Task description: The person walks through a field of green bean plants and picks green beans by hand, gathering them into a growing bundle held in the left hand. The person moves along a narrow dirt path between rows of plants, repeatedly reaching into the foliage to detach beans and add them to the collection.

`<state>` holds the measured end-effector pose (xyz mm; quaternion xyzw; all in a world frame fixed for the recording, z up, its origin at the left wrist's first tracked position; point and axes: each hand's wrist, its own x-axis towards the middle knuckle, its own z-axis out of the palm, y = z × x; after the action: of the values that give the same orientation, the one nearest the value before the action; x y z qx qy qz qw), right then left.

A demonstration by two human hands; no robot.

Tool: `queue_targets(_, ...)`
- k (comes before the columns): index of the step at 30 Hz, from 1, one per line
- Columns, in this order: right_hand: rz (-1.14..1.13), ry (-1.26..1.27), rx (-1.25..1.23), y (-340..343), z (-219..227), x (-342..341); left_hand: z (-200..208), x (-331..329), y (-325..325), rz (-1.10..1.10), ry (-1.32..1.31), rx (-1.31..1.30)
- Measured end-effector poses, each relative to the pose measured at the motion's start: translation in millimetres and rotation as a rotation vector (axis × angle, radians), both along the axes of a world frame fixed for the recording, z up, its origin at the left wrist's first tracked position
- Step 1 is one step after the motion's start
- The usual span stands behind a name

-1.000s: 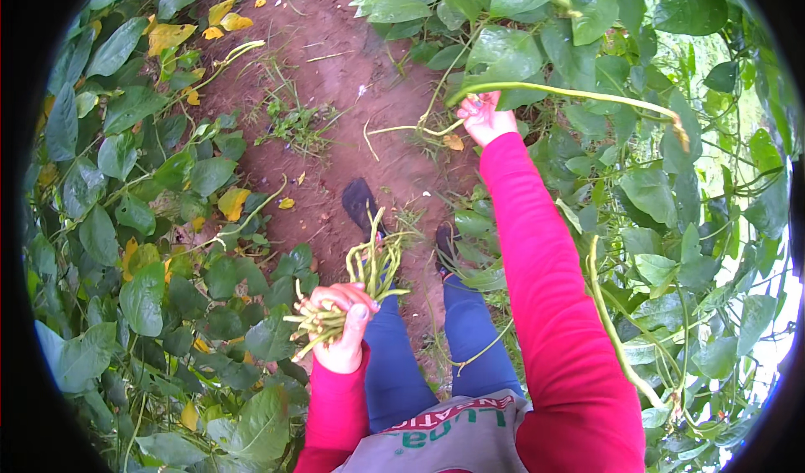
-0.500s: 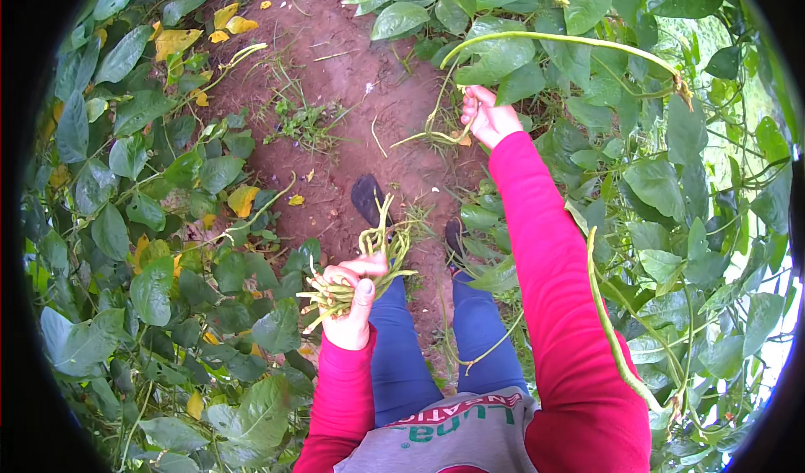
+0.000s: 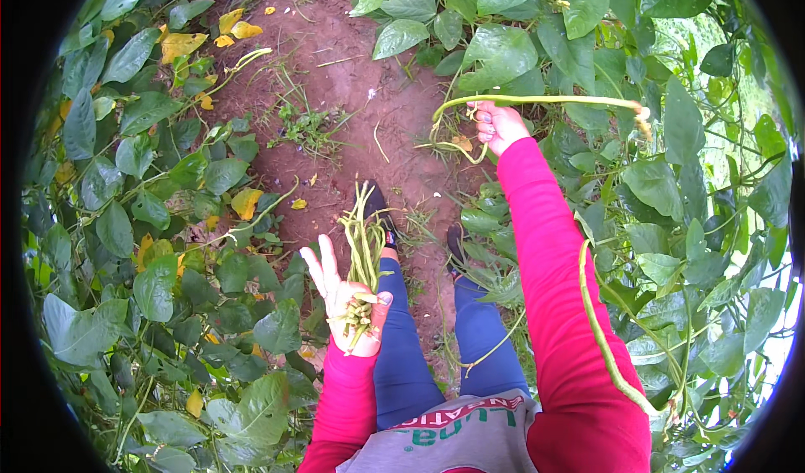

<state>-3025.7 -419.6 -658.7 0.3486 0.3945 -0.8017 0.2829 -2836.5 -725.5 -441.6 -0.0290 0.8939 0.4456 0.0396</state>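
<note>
My left hand (image 3: 337, 298) holds a bunch of long green beans (image 3: 364, 251) low in front of my legs. Two of its fingers stretch out, while the others and the thumb keep the beans against the palm. Farther off, my right hand (image 3: 503, 129) is closed by the leafy plants on the right. A long yellow-green bean (image 3: 562, 99) runs across its fingertips, with one end curling down on the left and a dry, brownish tip on the right. Part of the grip is hidden behind the fingers.
Dense bean plants (image 3: 151, 280) line the left, with yellow leaves (image 3: 180, 47) among them. More plants (image 3: 654, 179) stand on the right, where another long bean (image 3: 599, 330) hangs beside my right sleeve. A reddish dirt path (image 3: 335, 79) runs between the rows.
My left hand has turned and spread two fingers, and its bunch now points away from me. The right hand has shifted slightly right and nearer; the long bean has swung down level across its fingertips.
</note>
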Motion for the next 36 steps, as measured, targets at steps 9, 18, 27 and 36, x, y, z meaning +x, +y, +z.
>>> queue_targets(9, 0.134, 0.024, 0.172, -14, 2, 20, 2, 6, -12, 0.062, -0.032, 0.025)
queue_targets(18, 0.409, -0.529, -0.066, -72, -35, 135, 6, 16, -28, 0.068, -0.078, 0.069)
queue_targets(27, -0.141, -0.065, 0.419, -84, -125, 58, 4, 4, -40, 0.125, -0.132, 0.198)
queue_targets(36, -0.038, 0.029, 0.135, -89, -87, 11, 27, -17, -56, 0.116, -0.213, 0.335)
